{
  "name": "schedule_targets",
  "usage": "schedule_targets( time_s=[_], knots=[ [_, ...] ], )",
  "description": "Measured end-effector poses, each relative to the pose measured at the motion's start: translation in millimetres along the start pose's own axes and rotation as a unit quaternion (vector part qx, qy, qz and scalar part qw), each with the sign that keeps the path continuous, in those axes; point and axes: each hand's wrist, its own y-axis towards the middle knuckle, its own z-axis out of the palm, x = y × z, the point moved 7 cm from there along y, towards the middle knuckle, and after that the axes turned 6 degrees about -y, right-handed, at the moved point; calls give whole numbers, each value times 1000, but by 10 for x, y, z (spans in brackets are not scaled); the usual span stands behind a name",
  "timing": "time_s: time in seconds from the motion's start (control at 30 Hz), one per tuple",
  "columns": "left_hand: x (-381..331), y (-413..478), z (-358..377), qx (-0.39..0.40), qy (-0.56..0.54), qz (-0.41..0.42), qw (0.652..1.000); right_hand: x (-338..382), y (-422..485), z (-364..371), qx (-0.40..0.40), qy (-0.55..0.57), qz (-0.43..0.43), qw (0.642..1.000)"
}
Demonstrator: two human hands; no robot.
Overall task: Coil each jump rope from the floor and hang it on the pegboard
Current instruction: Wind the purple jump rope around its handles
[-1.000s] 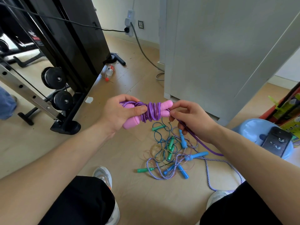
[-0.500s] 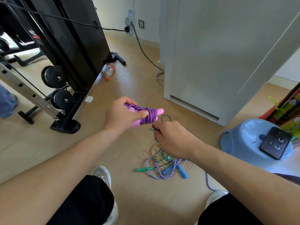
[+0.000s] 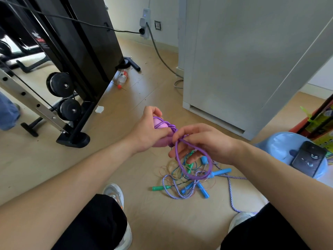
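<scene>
Purple jump rope (image 3: 193,175): held in the air above the floor (image 3: 100,159); cord wound round its pink handles (image 3: 158,123), one loose loop hanging below.
Left hand (image 3: 147,130): fingers clenched round the pink handles and the wound cord.
Right hand (image 3: 203,143): just beside the left, fingers curled on the loose loop near the winding.
Other jump ropes (image 3: 189,184): tangled heap on the floor; blue and green handles, striped cord.
Blue basin (image 3: 277,147): upturned, at the right, a black phone (image 3: 308,158) lying on it.
Plastic bottle (image 3: 122,77): lying beside the black gym machine (image 3: 72,51).
</scene>
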Motion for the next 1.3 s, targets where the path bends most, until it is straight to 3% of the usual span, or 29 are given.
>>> schedule_targets(
  time_s=[0.13,0.23,0.37,0.5,0.63,0.77,0.93,1.07,1.3],
  knots=[
    [-95,-51,-60,0,-131,3,991,70,-72,29,15,-1,-51,999],
    [-126,-77,16,27,-169,3,985,187,-73,-20,-102,-122,-95,983],
    [-144,-113,97,48,-175,2,983,314,-71,-34,-229,-348,-124,901],
    [-119,-110,134,54,-199,-5,979,341,-116,-145,-338,-287,-116,889],
    [-112,-123,167,53,-195,1,979,219,-19,-232,-335,-165,-100,922],
    [-137,-126,157,64,-207,2,976,152,13,-321,-349,-70,-89,930],
    [-193,-190,282,96,-241,-13,966,209,29,-352,-384,-149,-92,906],
    [-192,-204,315,79,-229,-11,970,169,60,-320,-407,-167,-79,895],
    [-143,-198,259,102,-135,5,986,79,174,-301,-319,-206,-43,924]
  ],
)
